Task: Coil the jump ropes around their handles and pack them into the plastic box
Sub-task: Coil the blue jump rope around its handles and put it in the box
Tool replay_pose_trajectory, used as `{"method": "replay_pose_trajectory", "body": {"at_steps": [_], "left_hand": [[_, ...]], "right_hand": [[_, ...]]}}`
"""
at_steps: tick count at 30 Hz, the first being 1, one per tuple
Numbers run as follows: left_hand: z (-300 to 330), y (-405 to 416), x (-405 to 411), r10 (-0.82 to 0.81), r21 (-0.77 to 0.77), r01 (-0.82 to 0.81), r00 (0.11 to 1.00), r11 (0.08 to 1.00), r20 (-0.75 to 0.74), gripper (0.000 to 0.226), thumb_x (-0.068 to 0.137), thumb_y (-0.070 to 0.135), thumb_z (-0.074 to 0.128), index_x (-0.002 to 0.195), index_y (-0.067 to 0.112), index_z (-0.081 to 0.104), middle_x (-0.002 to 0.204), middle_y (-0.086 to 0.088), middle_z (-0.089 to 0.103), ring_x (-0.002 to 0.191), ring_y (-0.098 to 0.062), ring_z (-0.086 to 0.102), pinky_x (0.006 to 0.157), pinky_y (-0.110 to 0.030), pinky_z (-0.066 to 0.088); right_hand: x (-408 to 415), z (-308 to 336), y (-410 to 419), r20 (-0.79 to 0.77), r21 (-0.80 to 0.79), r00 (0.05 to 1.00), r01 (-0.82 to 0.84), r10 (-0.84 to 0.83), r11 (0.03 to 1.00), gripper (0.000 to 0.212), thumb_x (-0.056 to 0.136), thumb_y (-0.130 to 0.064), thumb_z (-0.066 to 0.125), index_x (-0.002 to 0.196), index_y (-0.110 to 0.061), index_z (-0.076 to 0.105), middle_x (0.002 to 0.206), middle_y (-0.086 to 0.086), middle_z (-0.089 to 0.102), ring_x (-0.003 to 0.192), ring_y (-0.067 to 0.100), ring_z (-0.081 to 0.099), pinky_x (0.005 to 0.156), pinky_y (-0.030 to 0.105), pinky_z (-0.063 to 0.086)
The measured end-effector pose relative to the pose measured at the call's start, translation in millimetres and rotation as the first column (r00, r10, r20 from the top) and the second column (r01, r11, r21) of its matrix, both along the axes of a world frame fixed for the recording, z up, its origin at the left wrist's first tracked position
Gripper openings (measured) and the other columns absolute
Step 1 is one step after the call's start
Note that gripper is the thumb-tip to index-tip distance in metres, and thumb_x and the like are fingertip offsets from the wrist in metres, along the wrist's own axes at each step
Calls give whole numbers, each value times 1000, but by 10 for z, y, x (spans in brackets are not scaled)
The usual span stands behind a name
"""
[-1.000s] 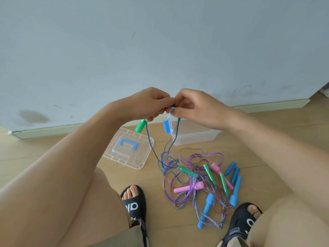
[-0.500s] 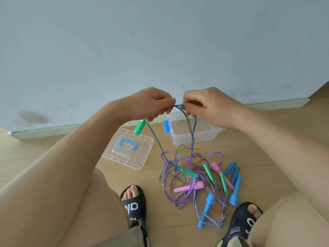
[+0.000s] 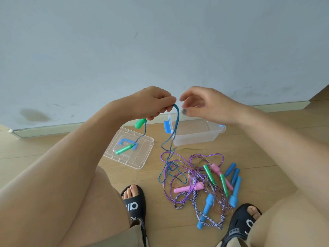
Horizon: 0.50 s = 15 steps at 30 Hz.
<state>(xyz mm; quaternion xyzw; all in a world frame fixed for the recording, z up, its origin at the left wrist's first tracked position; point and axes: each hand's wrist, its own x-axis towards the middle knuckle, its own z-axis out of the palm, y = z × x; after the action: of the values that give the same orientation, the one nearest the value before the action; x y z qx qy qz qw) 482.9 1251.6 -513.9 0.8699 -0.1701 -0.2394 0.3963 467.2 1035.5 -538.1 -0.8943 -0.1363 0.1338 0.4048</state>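
One green handle point(image 3: 140, 123) is gripped in the left hand point(image 3: 153, 103) with a loop of blue rope point(image 3: 175, 125); its twin point(image 3: 124, 149), previously in the floor heap, now hangs over the lid point(image 3: 142, 158). The rope has been let go by the right hand point(image 3: 204, 106), fingers now loosely spread. Coiling is judged barely begun. The box point(image 3: 195, 139) stands by the wall, apparently empty. Wraps under the left fingers cannot be made out; the heap point(image 3: 204, 182) stays tangled.
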Motion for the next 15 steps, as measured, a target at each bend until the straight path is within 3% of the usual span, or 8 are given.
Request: {"method": "replay_pose_trajectory", "body": {"at_steps": [2,4,7,12,15], "left_hand": [[-3,-20,-7,-2,-9,2,1000,1000,-7,33,98,28,46,70,13,54,54,7,35,51,-16,31,47,-24,33],[-5,-12,-10,-4,-8,3,1000,1000,-12,33,98,28,47,70,12,54,54,7,34,50,-16,30,46,-23,32],[-6,26,-13,-17,15,17,1000,1000,-24,33,99,27,45,72,11,54,53,8,34,51,-16,30,46,-22,33],[-7,53,2,-16,18,16,999,1000,-32,33,99,27,43,75,9,55,56,4,33,53,-17,30,49,-25,34],[-12,63,10,-14,17,15,999,1000,-44,33,100,28,44,75,10,56,55,5,33,53,-17,31,49,-24,35]], "right_hand": [[-67,-17,191,183,-31,983,-10,16,999,14,89,-33,70,94,-21,64,82,-6,66,76,9,63,69,24,47],[-113,-60,268,266,-79,963,-25,46,997,19,93,-31,64,84,-15,60,69,-1,59,61,14,50,58,27,38],[-121,-42,250,266,-152,958,-67,106,986,19,98,-30,58,86,-15,60,70,4,61,64,22,52,60,33,41],[-130,29,256,415,-466,884,3,215,885,26,103,-37,41,92,-18,55,80,-2,60,76,28,54,63,38,43],[-160,65,252,424,-507,868,-8,257,862,26,104,-38,38,93,-19,53,78,-5,53,75,29,51,63,37,42]]}}
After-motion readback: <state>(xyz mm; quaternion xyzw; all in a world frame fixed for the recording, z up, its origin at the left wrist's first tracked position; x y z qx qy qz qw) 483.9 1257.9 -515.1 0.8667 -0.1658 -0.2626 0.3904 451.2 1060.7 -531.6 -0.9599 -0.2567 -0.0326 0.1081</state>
